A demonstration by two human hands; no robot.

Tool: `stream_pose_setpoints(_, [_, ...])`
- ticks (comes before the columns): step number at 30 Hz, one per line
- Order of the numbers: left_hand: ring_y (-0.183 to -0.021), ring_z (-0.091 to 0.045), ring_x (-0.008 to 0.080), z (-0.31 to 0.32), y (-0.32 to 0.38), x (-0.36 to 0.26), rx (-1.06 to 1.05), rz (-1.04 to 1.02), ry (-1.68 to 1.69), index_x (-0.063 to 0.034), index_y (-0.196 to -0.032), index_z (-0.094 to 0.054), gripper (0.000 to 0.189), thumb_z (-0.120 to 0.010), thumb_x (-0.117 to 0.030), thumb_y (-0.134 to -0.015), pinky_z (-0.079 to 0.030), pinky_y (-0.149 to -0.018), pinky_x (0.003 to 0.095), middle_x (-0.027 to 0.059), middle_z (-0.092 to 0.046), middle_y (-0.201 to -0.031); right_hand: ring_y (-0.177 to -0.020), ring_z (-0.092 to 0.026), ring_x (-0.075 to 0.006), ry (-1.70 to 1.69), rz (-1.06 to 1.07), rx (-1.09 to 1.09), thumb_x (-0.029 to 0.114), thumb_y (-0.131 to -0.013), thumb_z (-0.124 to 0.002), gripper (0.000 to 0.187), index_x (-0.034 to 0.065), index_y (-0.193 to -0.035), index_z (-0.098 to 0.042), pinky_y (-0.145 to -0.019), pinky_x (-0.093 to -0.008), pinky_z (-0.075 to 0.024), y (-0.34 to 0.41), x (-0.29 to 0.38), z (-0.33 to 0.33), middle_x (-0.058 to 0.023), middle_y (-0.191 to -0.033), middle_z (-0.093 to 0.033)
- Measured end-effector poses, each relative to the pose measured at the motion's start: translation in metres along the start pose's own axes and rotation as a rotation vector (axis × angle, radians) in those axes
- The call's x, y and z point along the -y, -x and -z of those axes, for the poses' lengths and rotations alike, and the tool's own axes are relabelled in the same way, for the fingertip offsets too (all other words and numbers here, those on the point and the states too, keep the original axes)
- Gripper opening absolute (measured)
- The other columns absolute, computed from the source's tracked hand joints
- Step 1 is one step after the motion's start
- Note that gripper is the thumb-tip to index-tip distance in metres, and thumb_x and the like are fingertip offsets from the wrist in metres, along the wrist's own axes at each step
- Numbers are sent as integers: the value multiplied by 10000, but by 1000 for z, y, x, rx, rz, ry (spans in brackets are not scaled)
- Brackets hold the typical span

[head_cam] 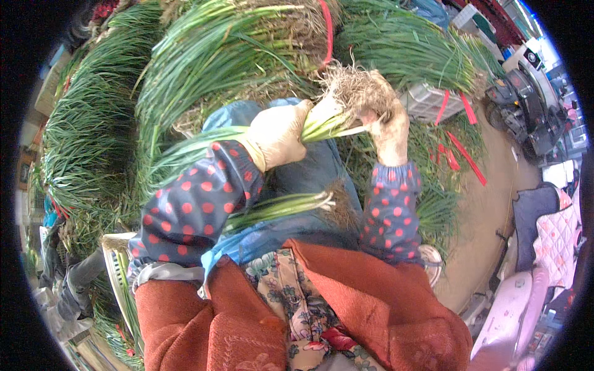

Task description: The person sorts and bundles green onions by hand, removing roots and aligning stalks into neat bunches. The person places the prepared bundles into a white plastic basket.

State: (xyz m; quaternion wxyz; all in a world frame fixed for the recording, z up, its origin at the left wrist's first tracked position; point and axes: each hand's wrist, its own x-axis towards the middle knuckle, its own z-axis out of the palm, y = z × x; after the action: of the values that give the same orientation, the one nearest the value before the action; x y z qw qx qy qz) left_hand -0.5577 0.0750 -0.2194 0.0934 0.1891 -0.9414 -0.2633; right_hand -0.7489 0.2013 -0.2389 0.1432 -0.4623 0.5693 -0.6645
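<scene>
My left hand, in a pale glove, is closed around a bunch of green onions held above my lap. The leaves trail off to the left and the white stems point right. At the bunch's right end, my right hand, in a soiled glove, grips the tangled dry roots; some of its fingers are hidden behind them. A smaller bunch of green onions lies across my lap, its brown roots to the right.
Large heaps of green onions stand ahead and at left. Red ties lie on scattered leaves at right, near a white plastic crate. A scooter and a pink quilted cover are farther right. Another person's leg shows at left.
</scene>
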Motion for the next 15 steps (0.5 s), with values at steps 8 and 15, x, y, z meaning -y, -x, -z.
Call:
stream_pose_setpoints(8, [-827, -661, 378, -16, 11, 3, 182, -51, -118, -83, -1172, -563, 556, -686, -70, -631, -527, -725, 455, 179, -670, -831, -1349, -426, -285, 661, 289, 402, 198, -658, -821, 828, 94, -1404, -476, -1118, -380, -352, 5, 30, 18, -128, -1454, -449])
stream_pose_setpoints(15, [-787, -665, 353, -27, 33, -10, 176, -244, -197, -79, -1228, -520, 646, -704, -80, -609, -537, -680, 442, 149, -667, -804, -1329, -451, -263, 663, 209, 674, 447, -817, -711, 727, 49, -1385, -493, -1095, -358, -361, -22, -2, 51, -145, -1415, -490])
